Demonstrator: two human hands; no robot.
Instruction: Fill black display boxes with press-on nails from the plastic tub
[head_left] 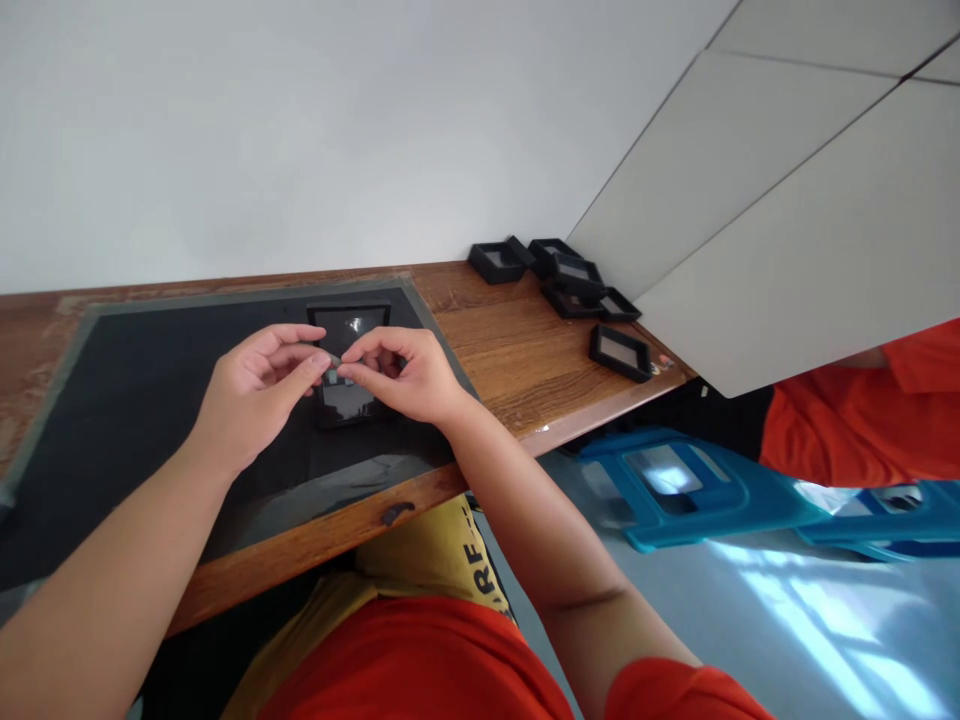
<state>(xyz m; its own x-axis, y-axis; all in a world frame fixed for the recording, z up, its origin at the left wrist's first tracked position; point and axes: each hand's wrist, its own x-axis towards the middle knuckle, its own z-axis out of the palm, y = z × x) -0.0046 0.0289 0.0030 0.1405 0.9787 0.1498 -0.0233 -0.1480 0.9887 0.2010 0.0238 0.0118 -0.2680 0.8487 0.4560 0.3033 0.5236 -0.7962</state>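
Observation:
My left hand [264, 385] and my right hand [401, 370] meet over a dark mat, thumbs and index fingers pinched close together. Between the fingertips is a tiny greyish piece, too small to name. Directly beneath lies a black rectangular frame [319, 405] with a glossy, transparent-looking pane [349, 402] that reflects light and the fingers. My hands cover the middle of this frame. Whether the fingers touch the pane, I cannot tell.
The black mat [150, 400] is edged with tape on a wooden table [502, 350]. Several black frames [621, 352] lie at the far right, some stacked, near a white partition [810, 220]. Blue plastic stools [675, 490] and a person in a red top [847, 420] are beyond.

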